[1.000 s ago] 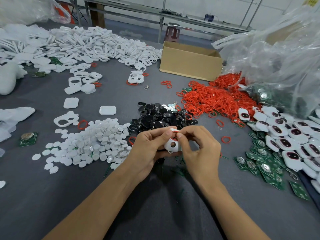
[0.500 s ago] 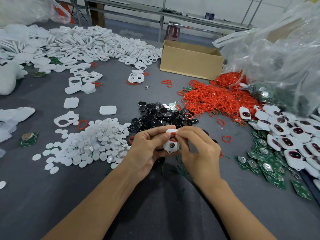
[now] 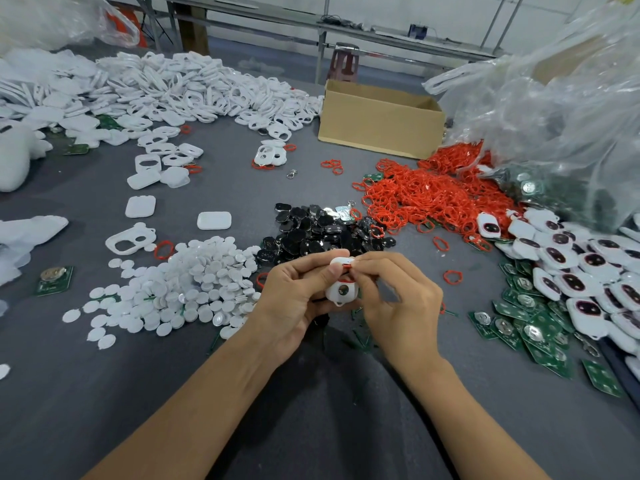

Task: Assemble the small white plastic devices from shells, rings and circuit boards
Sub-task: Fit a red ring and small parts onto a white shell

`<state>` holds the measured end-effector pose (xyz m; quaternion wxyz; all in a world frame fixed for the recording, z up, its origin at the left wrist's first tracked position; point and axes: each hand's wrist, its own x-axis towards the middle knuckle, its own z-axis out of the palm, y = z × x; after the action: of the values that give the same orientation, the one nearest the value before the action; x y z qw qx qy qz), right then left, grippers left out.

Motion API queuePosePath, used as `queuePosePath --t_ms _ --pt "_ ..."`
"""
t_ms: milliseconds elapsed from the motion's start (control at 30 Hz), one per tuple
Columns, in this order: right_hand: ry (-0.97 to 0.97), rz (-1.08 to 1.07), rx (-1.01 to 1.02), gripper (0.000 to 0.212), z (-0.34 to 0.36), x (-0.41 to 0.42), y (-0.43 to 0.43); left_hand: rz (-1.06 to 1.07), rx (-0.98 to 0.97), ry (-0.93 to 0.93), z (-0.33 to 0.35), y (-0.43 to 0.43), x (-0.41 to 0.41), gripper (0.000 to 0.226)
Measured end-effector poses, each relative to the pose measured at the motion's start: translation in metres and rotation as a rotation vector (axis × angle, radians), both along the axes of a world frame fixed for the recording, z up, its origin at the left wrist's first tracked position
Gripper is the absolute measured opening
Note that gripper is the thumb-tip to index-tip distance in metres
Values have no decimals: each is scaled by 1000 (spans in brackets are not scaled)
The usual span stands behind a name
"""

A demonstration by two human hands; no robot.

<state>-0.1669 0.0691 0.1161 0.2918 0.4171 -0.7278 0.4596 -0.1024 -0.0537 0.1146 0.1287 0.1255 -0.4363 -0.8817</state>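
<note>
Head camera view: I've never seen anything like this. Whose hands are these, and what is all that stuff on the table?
There is no machine here. A person works bare-handed, and the one camera sits on their head, looking down. The left hand grips a white shell, and the right hand pinches a red ring at its top. On the grey table lie piles of parts: white discs, black pieces, loose red rings, green circuit boards, and more shells at the back near a cardboard box.

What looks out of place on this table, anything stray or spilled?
One green circuit board lies alone at the far left, away from the board pile on the right. Loose red rings are scattered off their heap. Nothing looks damaged.
</note>
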Motion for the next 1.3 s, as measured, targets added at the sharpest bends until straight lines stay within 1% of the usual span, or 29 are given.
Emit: queuePosePath --t_ms 133,233,333,367,400,500,533,600,700,767,867,967,1033,1100,1133,1200,1267,1300 --pt "-47 24 -28 15 -1 -1 0 33 -72 6 0 3 1 19" --pt "-36 21 10 14 -2 -1 -1 116 -245 -7 0 6 1 14" --pt "-44 26 29 13 -2 -1 -2 155 -362 -20 -2 7 1 18" --pt "-99 31 15 14 0 -1 -3 161 -388 -20 -2 7 1 18" --pt "-197 36 -12 14 1 -1 -4 169 -415 -20 -2 6 1 18" --pt "-604 97 -95 10 6 0 -4 183 -453 -8 0 5 0 17" --pt "-690 126 -79 7 6 1 -3 184 -469 0 0 6 0 17" --pt "-770 167 7 12 5 2 -3 195 -516 14 0 6 1 18" --pt "-735 144 46 19 5 3 -4 215 -579 33 -1 9 2 21" --pt "-706 125 28 19 5 2 -4 217 -589 35 0 9 2 22" --pt "-727 114 45 18 3 0 -3 191 -570 7 -2 6 2 24" --pt "-722 111 90 20 2 -1 -3 139 -496 -13 -2 4 0 25" --pt "-612 32 151 23 1 -5 2 147 -393 -7 -3 2 -1 23" --pt "-486 -128 180 18 2 -16 13 169 -293 -10 -3 -1 -1 21" --pt "-416 -240 227 14 3 -24 21 179 -271 -15 -4 -4 -1 20" --pt "-339 -447 423 19 5 -38 40 184 -243 -15 -5 -7 -1 20" --pt "-382 -530 649 23 6 -49 52 180 -219 -13 -5 -7 -2 20" --pt "-421 -526 716 23 5 -51 54 177 -213 -14 -5 -7 -2 20"
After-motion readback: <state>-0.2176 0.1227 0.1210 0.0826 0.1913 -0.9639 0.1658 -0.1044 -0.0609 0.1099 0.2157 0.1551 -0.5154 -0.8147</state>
